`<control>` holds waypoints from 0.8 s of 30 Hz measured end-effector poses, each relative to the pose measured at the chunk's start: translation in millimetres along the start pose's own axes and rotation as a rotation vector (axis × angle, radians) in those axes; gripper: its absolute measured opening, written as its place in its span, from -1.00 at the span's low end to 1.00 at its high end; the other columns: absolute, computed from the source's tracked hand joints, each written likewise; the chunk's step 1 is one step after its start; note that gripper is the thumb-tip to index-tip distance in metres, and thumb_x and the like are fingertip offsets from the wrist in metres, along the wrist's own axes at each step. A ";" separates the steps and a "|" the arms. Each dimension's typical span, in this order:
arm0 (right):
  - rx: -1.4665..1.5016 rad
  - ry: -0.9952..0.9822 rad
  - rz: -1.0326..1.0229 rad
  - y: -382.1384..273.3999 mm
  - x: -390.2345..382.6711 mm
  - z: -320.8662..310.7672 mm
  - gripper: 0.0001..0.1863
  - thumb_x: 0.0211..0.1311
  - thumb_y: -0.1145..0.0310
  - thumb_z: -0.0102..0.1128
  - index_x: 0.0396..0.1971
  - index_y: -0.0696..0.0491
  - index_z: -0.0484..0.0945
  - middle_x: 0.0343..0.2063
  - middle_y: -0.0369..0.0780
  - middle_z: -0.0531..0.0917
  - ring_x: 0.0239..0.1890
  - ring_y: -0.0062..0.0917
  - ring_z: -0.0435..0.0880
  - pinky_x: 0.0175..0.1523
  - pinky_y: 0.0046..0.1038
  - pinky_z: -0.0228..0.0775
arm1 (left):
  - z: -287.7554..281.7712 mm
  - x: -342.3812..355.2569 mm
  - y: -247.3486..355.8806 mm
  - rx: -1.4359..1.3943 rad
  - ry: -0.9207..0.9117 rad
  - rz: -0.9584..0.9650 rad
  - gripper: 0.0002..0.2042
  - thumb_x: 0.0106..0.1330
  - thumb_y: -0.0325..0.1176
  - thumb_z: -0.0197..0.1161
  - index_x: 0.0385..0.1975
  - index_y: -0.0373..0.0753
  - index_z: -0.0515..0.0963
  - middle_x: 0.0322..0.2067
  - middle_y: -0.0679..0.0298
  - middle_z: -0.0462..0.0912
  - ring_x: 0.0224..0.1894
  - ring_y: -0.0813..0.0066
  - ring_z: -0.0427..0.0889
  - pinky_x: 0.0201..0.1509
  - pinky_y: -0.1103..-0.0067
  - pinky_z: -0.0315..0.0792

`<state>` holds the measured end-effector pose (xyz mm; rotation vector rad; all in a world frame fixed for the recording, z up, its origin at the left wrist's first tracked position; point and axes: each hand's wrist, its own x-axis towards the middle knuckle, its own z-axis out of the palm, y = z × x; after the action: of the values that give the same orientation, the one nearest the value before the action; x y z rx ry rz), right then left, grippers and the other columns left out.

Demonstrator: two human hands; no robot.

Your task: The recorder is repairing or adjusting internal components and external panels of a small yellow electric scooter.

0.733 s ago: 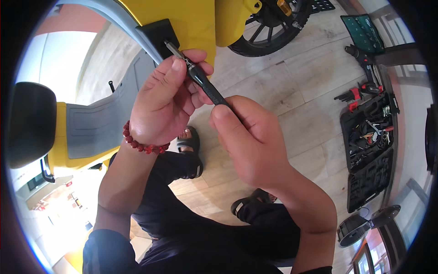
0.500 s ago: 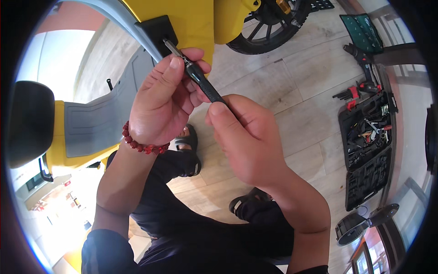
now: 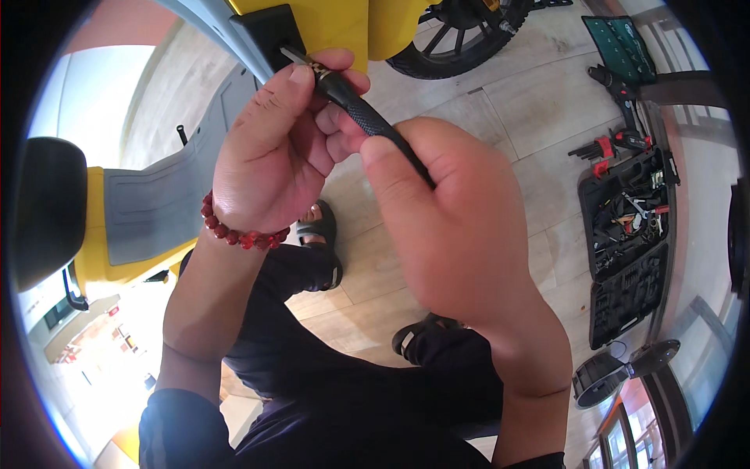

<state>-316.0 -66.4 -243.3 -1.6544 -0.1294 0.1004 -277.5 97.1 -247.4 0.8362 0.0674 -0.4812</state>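
A screwdriver (image 3: pixel 367 115) with a black knurled grip lies slantwise between my hands, its metal end up and to the left. My left hand (image 3: pixel 269 160), with a red bead bracelet (image 3: pixel 246 239) at its wrist, is closed around the front of it, thumb and fingers near the metal collar. The thumb and curled fingers of my right hand (image 3: pixel 469 215) pinch the rear of the grip. Beyond the metal end is a black block-shaped part (image 3: pixel 269 33) on a yellow vehicle body (image 3: pixel 332 27). Whether the tip touches that part I cannot tell.
At left are the grey footboard (image 3: pixel 156 203) and black seat (image 3: pixel 51 211). A spoked wheel (image 3: pixel 461 39) stands at the top. On the right lie a cordless drill (image 3: pixel 613 84), a green tool pouch (image 3: pixel 621 48), red-holdered hex keys (image 3: pixel 598 148) and an open toolbox (image 3: pixel 629 289).
My right hand has turned and lifted around the grip, showing more of the handle's rear end. My left hand keeps its hold near the collar, and both hands sit slightly higher.
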 end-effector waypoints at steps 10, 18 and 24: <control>-0.442 0.147 -0.350 -1.9 1.9 -3.9 -0.70 0.05 0.41 0.16 -0.18 0.17 0.44 -0.66 -0.17 0.44 -0.74 -0.47 0.37 -0.64 -0.48 0.20 | -6.0 6.7 -5.4 -0.084 -0.069 0.009 -0.71 0.37 -0.31 -0.12 -0.06 -0.38 0.34 -0.18 0.10 0.50 -0.21 0.40 0.57 -0.06 0.48 0.48; 0.626 0.133 0.441 -13.5 -10.4 -7.5 -0.73 0.13 0.42 0.13 -0.18 0.19 0.42 -0.58 -0.27 0.48 -0.70 -0.70 0.37 -0.64 -0.65 0.16 | -9.0 4.6 0.2 0.002 -0.118 -0.033 -0.73 0.34 -0.34 -0.06 -0.03 -0.28 0.35 -0.11 0.15 0.47 -0.07 0.34 0.46 0.01 0.48 0.42; -0.619 0.080 -0.440 -6.1 -5.4 -17.7 -0.65 0.05 0.47 0.16 -0.12 0.17 0.40 -0.52 -0.31 0.49 -0.56 -0.65 0.42 -0.52 -0.58 0.22 | 8.1 0.2 -7.4 -0.022 -0.002 -0.042 -0.74 0.33 -0.34 -0.04 -0.09 -0.36 0.37 -0.28 0.17 0.53 -0.30 0.44 0.54 -0.14 0.57 0.44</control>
<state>-319.0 -84.1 -235.8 -2.1989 -0.4984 -0.3757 -281.6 87.0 -247.1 0.8139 0.0887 -0.5198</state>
